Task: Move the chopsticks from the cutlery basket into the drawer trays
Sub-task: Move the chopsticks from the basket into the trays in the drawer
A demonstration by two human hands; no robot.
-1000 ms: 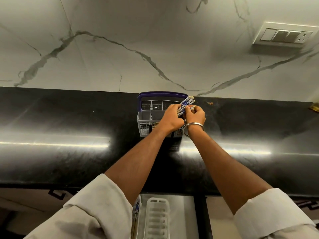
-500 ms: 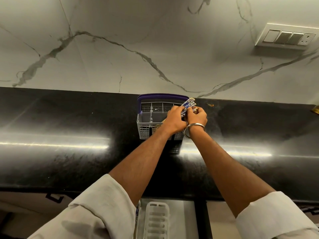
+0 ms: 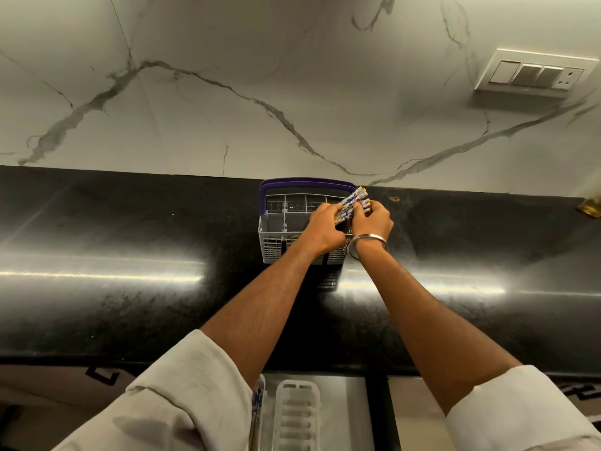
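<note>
A grey cutlery basket [image 3: 273, 234] with a purple handle stands on the black counter against the wall. Over its right side both hands hold a bundle of blue-and-white patterned chopsticks [image 3: 351, 203], whose ends point up and to the right. My left hand [image 3: 325, 226] grips the bundle from the left. My right hand [image 3: 374, 221], with a metal bangle at the wrist, pinches the sticks from the right. Below the counter edge an open drawer shows a white slotted tray [image 3: 297, 415] and a narrow tray [image 3: 258, 405] with blue-patterned sticks in it.
The glossy black counter [image 3: 130, 255] stretches left and right of the basket. A marble wall rises behind it, with a switch panel [image 3: 533, 74] at the upper right. A brass object [image 3: 590, 206] sits at the far right edge.
The hands have stayed at the basket's right side and shifted their grip on the chopstick bundle slightly. The view has tilted a little.
</note>
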